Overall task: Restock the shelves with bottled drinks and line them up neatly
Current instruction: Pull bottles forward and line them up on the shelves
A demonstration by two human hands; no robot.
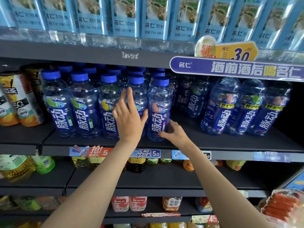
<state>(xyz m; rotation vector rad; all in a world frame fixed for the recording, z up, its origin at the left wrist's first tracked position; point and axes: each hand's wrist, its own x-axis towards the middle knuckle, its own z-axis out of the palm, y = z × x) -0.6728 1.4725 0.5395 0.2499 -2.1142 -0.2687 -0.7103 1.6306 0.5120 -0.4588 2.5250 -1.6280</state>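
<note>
A row of blue-capped, blue-labelled drink bottles stands along the front of the dark middle shelf (pixel 213 142). My left hand (pixel 128 116) lies flat with straight fingers against the fourth bottle (pixel 137 89), hiding most of it. My right hand (pixel 174 130) grips the base of the fifth bottle (pixel 158 106), which stands upright at the right end of the row, slightly forward of its neighbours. More of the same bottles fill the rows behind. Bottles at the left, such as one with a green fruit label (pixel 56 102), stand evenly side by side.
Three larger blue bottles (pixel 243 107) stand to the right, with a bare gap of shelf between. Cans and cups (pixel 21 99) sit at the left. Pale blue bottles (pixel 125 22) fill the shelf above, with a purple sign (pixel 238 69). Lower shelves hold assorted drinks.
</note>
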